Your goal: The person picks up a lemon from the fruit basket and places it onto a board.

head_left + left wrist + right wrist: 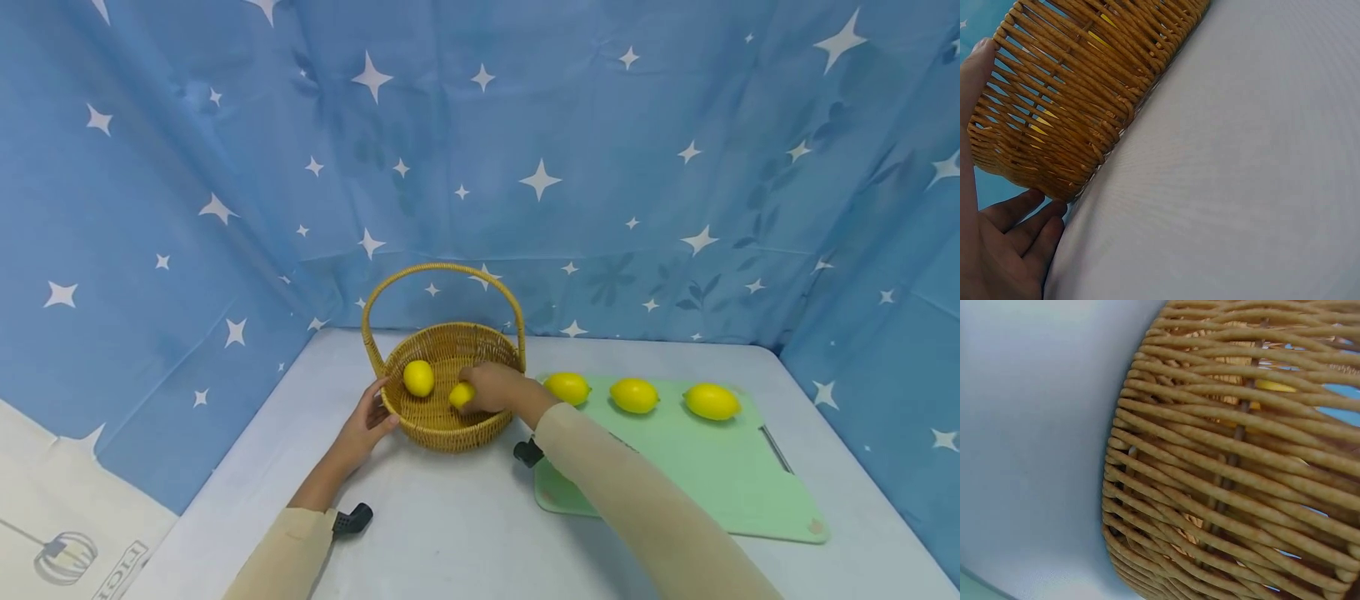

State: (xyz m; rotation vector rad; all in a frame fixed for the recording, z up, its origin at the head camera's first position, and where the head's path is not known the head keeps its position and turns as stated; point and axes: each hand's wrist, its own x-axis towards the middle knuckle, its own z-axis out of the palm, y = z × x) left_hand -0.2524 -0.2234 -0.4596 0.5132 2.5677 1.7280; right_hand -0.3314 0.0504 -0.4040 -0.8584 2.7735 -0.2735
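A woven wicker basket (pixel 450 437) with a tall arched handle stands on the table. My left hand (pixel 366 427) rests against its left side, thumb near the rim and fairly straight fingers on the outer wall; in the left wrist view that hand (pixel 1013 240) touches the weave. Reaching inside over the right rim, my right hand (pixel 489 387) holds a yellow lemon (pixel 462 395) low in the basket. Another lemon (pixel 418 378) lies in the left part of it. In the right wrist view, basket wall (pixel 1222 462) hides the right hand.
Right of the basket lies a light green cutting board (pixel 697 475), with three lemons in a row along its far edge, one being the middle lemon (pixel 634 396). My right forearm crosses the board's left part. A blue star-patterned curtain (pixel 465 167) hangs behind the white table (pixel 420 533).
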